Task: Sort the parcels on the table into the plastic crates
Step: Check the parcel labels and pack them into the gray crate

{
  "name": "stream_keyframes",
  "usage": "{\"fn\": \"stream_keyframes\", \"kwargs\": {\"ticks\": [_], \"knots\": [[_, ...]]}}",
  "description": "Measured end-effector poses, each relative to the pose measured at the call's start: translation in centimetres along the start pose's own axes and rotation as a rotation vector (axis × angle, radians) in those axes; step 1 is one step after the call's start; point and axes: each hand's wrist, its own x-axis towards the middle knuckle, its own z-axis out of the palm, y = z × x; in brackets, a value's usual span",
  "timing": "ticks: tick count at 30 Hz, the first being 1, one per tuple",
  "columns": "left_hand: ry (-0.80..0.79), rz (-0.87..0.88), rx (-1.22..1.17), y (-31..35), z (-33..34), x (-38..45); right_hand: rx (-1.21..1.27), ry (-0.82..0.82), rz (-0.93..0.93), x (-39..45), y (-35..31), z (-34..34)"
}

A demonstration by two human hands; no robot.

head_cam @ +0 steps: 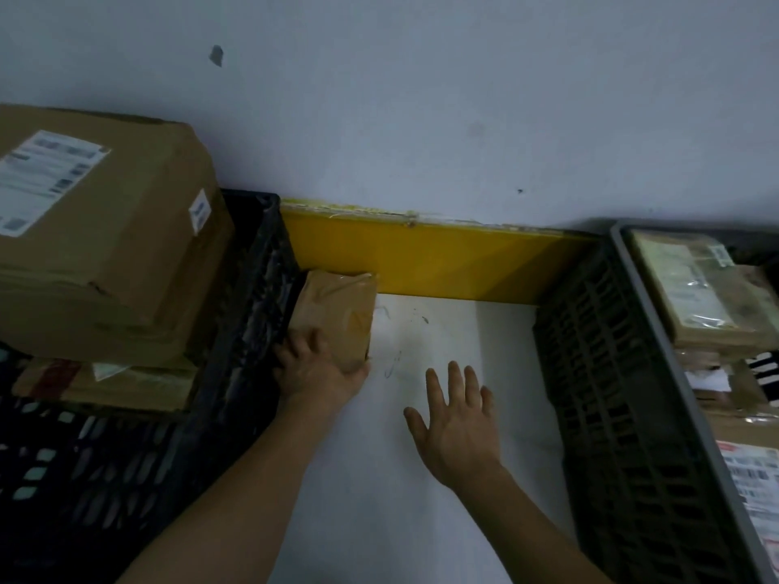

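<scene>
A small brown taped parcel lies on the white table, pressed against the side of the black crate on the left. My left hand grips the parcel's near end, fingers curled over it. Hovering over the table's middle, my right hand is flat with fingers spread and holds nothing. A large brown box with a white label sits on top of the left crate. The dark crate on the right holds several wrapped parcels.
A yellow board runs along the table's back edge under a pale wall. The two crates close in the table strip on both sides. More parcels lie under the large box in the left crate.
</scene>
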Motion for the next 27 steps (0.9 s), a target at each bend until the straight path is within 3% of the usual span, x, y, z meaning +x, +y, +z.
{"fn": "stream_keyframes", "kwargs": {"ticks": [6,11,14,17,22,27], "knots": [[0.087,0.037,-0.011,0.8,1.4,0.1,0.025,-0.018,-0.005,0.3,0.6,0.2],[-0.026,0.105,-0.218,1.0,0.5,-1.9,0.140,0.004,0.036,0.2,1.1,0.0],[-0.045,0.147,-0.504,0.5,-1.0,-4.2,0.380,0.046,0.103,0.2,1.4,-0.6],[-0.063,0.220,-0.871,0.1,-2.6,-6.7,0.805,0.058,0.130,-0.4,1.9,-1.9],[-0.287,0.338,-1.254,-0.1,-3.9,-10.8,1.499,-0.106,0.027,-3.1,1.6,-5.5],[-0.361,0.394,-1.347,0.2,-4.6,-13.2,1.636,-0.041,-0.129,-5.3,1.5,-7.3]]}}
